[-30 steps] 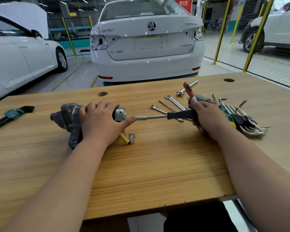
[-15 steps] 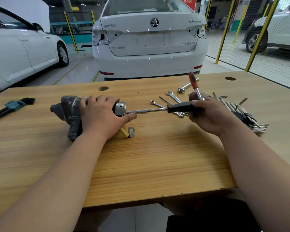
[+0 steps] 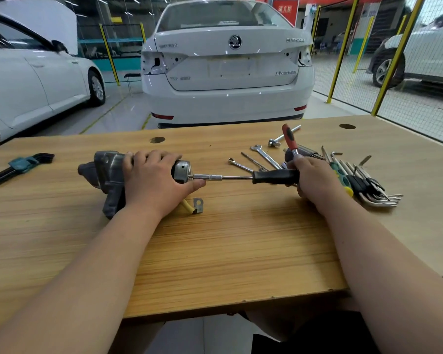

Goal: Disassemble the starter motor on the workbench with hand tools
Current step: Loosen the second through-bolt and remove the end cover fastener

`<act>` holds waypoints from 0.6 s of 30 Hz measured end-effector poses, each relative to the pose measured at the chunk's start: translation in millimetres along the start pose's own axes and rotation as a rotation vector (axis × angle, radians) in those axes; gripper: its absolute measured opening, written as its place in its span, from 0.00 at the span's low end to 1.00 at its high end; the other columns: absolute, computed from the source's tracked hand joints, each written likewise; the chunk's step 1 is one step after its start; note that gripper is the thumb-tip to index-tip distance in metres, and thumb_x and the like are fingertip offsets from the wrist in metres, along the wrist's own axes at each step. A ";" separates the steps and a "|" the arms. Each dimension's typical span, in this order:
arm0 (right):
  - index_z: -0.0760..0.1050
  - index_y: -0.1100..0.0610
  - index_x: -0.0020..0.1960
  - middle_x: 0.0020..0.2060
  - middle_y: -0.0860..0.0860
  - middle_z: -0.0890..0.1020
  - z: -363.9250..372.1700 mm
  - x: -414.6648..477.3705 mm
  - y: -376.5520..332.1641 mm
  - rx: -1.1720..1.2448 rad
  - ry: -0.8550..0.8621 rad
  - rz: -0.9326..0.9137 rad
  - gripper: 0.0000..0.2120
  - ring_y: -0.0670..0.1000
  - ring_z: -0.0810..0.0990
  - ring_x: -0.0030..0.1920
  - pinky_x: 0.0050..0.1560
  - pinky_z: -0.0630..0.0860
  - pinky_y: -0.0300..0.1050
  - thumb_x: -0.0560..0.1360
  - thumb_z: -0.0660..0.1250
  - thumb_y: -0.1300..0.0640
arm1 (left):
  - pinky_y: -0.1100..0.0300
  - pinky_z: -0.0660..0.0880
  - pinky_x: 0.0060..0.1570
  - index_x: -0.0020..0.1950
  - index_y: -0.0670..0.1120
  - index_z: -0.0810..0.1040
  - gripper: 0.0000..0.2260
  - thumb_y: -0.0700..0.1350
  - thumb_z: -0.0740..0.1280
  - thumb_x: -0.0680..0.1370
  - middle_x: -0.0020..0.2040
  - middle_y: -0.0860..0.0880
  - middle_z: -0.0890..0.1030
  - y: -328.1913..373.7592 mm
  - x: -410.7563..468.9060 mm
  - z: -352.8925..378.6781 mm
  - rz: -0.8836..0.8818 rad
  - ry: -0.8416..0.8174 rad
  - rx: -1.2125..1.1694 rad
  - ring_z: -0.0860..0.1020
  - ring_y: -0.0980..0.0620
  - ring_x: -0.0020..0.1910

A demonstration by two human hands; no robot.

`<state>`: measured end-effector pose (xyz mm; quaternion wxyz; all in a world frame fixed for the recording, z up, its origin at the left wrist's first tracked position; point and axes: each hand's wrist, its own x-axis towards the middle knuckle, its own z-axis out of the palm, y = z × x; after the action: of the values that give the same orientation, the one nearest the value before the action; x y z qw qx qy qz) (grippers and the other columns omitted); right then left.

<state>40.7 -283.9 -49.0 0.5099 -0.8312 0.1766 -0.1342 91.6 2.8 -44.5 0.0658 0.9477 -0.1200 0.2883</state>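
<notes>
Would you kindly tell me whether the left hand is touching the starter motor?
Touching. The head view shows the left hand laid over the starter motor, its fingers curled across the housing.

A white sedan [image 3: 225,72] is sitting tail-first beyond a wooden workbench [image 3: 215,251], on a glossy pale floor [image 3: 113,116] that is reflecting overhead lights. Another white car [image 3: 23,85] is standing at left, while yellow-posted mesh fencing [image 3: 407,106] is running along the right.

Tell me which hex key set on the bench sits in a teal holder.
The black hex key set lying far left; the chrome set beside the right hand has a black holder.
</notes>
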 end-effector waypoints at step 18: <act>0.83 0.50 0.49 0.56 0.53 0.81 -18.4 -12.5 12.5 0.320 -0.133 0.017 0.17 0.55 0.82 0.54 0.52 0.80 0.47 0.79 0.60 0.68 | 0.46 0.50 0.66 0.59 0.56 0.79 0.13 0.56 0.59 0.79 0.65 0.51 0.73 9.4 -6.5 7.1 0.260 -0.004 -0.057 0.66 0.46 0.66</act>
<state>20.0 -298.6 -52.5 0.6474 -0.7449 0.1258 -0.1010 87.7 -6.3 -53.5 0.0546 0.9225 -0.2500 0.2889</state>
